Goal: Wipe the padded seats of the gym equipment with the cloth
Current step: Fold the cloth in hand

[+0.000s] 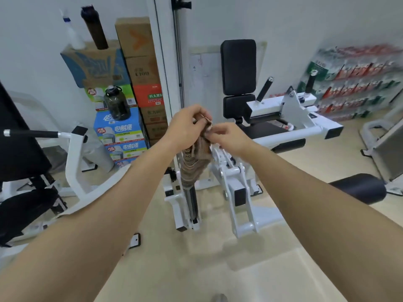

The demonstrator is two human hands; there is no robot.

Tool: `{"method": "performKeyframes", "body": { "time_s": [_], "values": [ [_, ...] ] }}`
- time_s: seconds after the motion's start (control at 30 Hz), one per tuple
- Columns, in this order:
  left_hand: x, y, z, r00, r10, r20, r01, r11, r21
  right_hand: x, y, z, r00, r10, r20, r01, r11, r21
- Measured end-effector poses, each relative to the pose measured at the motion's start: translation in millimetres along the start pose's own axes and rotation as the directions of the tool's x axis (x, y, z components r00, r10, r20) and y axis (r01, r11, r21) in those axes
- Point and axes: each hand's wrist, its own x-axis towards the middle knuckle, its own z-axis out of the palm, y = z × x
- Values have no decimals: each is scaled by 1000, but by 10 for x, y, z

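A brown striped cloth (194, 162) hangs down in mid-air at the centre of the head view. My left hand (188, 125) and my right hand (226, 136) both pinch its top edge, fingers closed on the fabric. Behind the hands stands a white machine with a tall black back pad (238, 66), a smaller black pad (235, 106) under it and a flat black seat (259, 129). Another black padded seat (19, 153) is at the far left, and a black roller pad (359, 189) lies at the right.
Stacked cardboard boxes (135, 68) and a dark water jug (116, 103) stand against the back wall at left. White frame arms and levers (237, 192) rise from the beige floor below the cloth. Shrink-wrapped drink packs (357, 83) fill the right corner.
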Motion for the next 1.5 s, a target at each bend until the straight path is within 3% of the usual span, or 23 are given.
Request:
{"method": "performKeyframes", "body": {
  "time_s": [0.1, 0.23, 0.37, 0.43, 0.5, 0.63, 0.73, 0.8, 0.9, 1.0, 1.1, 1.23, 1.37, 1.5],
  "values": [
    [-30, 346, 242, 998, -3, 56, 2, 1000, 13, -328, 81, -472, 1000, 9, -17, -10, 998, -63],
    [11, 824, 775, 985, -39, 169, 26, 997, 77, -609, 329, -1297, 990, 12, -144, -30, 992, -123],
    [181, 1293, 1698, 962, -159, 221, 148, 987, 67, -833, 644, -2345, 957, -25, -290, 32, 999, 19],
    [330, 1596, 2233, 957, -223, 187, 235, 971, -46, -961, 847, -2965, 963, 0, -268, 29, 994, 105],
    [517, 1946, 2759, 956, -267, 122, 285, 943, -169, -1049, 1095, -3610, 970, 11, -244, 10, 996, 84],
    [1002, 2617, 3659, 941, -338, 33, 335, 909, -247, -1106, 1539, -4797, 984, 20, -175, -17, 1000, 21],
    [1392, 2930, 4163, 861, -488, 140, 506, 801, -321, -985, 1858, -5533, 995, 66, -71, -62, 997, 50],
    [1666, 3030, 4480, 792, -539, 287, 610, 673, -420, -788, 2107, -5959, 994, 61, -95, -61, 998, 5],
    [2138, 3012, 5033, 765, -521, 379, 641, 554, -532, -381, 2508, -6504, 991, 32, -133, -32, 999, 3],
    [2689, 2938, 5665, 750, -485, 450, 662, 549, -510, 156, 2889, -6990, 991, -3, -131, 3, 1000, 2],
    [3338, 2851, 6292, 778, -334, 533, 624, 517, -586, 754, 3217, -7451, 998, -5, -68, 2, 999, -41],
    [4146, 3091, 6847, 860, -391, 329, 484, 418, -769, 1452, 3470, -8074, 999, 22, 23, -22, 1000, -17],
    [4837, 3272, 7232, 826, -552, 112, 372, 385, -845, 2043, 3635, -8626, 994, 41, 106, -40, 999, -12],
    [5447, 3258, 7630, 836, -547, -42, 226, 413, -882, 2622, 3869, -9086, 979, 32, 204, -31, 999, -12]
  ]
}}
